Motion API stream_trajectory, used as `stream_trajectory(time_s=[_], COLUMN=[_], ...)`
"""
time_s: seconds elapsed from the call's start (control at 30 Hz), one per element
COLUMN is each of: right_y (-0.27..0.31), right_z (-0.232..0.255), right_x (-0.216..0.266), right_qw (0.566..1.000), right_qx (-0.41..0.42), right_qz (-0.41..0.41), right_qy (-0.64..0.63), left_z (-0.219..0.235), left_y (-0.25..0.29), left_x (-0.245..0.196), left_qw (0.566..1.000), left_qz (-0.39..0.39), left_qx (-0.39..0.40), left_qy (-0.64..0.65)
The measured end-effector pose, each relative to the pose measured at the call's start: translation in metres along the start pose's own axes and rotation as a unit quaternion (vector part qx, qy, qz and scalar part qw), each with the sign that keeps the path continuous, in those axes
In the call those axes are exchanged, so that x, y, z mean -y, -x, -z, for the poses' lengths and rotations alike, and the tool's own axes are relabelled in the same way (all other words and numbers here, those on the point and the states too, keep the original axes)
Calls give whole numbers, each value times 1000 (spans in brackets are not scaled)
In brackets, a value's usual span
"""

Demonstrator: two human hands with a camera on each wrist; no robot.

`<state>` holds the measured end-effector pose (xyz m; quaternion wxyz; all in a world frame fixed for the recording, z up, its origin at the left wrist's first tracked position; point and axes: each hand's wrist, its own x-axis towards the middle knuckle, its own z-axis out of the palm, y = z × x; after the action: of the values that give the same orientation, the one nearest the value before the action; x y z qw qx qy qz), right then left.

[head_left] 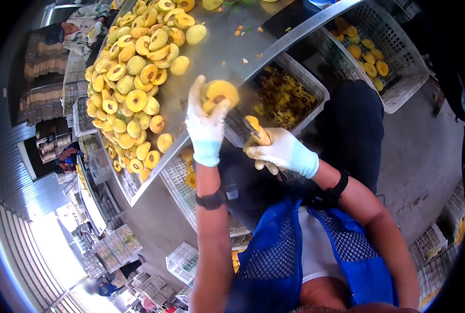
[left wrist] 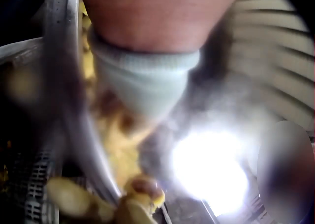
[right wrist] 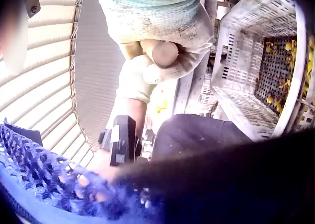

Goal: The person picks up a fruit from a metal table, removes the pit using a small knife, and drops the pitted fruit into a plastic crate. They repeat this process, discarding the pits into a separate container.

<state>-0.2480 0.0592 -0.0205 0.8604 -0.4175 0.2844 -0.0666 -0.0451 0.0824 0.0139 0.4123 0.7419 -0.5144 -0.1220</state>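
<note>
In the head view my gloved left hand [head_left: 205, 122] grips a halved yellow stone fruit [head_left: 224, 91], a brown patch showing at its centre. The fruit is above the metal table's edge and blurred. My gloved right hand [head_left: 282, 148] holds a pitting tool [head_left: 260, 134] with a stubby handle and a curved, orange-smeared tip, a short way from the fruit. In the right wrist view, the round butt of its handle [right wrist: 165, 53] pokes out of the curled fingers. A big heap of halved yellow fruit [head_left: 136, 100] lies on the table left of my left hand.
The metal table [head_left: 219, 41] has a raised rim. Beside it, a white crate [head_left: 316, 86] holds dark yellow scraps; another crate [head_left: 399, 99] at the right holds fruit pieces. A further crate [head_left: 177, 190] sits under the table edge. My knee [head_left: 355, 120] is close to the crates.
</note>
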Motion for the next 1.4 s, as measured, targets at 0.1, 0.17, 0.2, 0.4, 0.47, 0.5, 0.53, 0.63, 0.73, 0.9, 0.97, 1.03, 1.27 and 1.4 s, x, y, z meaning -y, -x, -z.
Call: stream_trajectory(time_s=[0.1, 0.17, 0.2, 0.4, 0.47, 0.5, 0.53, 0.63, 0.73, 0.9, 0.97, 1.03, 1.27, 1.4], right_y=[1, 3, 4, 8, 8, 9, 9, 8, 6, 3, 7, 6, 6, 4], right_z=[1, 1, -1, -8, -9, -9, -9, -7, -7, -9, -6, -5, -4, -5], right_x=[-1, 0, 0, -3, -3, -4, -4, -8, -10, -14, -8, -5, 3, -4], right_qw=[1000, 999, 999, 998, 997, 997, 997, 998, 994, 978, 991, 993, 990, 989], right_qx=[-19, -30, -34, -40, -44, -46, -46, -49, -64, -100, -84, -91, -125, -135], right_qz=[-5, -12, -15, 11, 18, 20, 19, 21, 38, 126, 87, 76, 61, 15], right_qy=[-2, 12, 19, 47, 54, 57, 51, 44, 78, 132, 62, 25, -2, -54], left_z=[-6, -10, -9, -8, -11, -12, -13, -18, -17, -12, -11, -9, -8, -20], left_y=[32, 44, 49, 71, 77, 79, 80, 84, 85, 88, 89, 91, 95, 104], left_x=[-18, -18, -18, -19, -20, -20, -21, -24, -27, -25, -27, -20, -28, -10], left_qw=[998, 998, 998, 995, 991, 991, 990, 983, 982, 998, 997, 998, 987, 994], left_qz=[24, 33, 38, 58, 73, 76, 79, 96, 118, 51, 62, 23, -101, -84], left_qx=[38, 21, 11, -21, -24, -21, -18, -41, -47, -39, -42, -44, 13, 59], left_qy=[35, 39, 41, 83, 107, 109, 111, 150, 142, -6, 13, -43, -121, 34])
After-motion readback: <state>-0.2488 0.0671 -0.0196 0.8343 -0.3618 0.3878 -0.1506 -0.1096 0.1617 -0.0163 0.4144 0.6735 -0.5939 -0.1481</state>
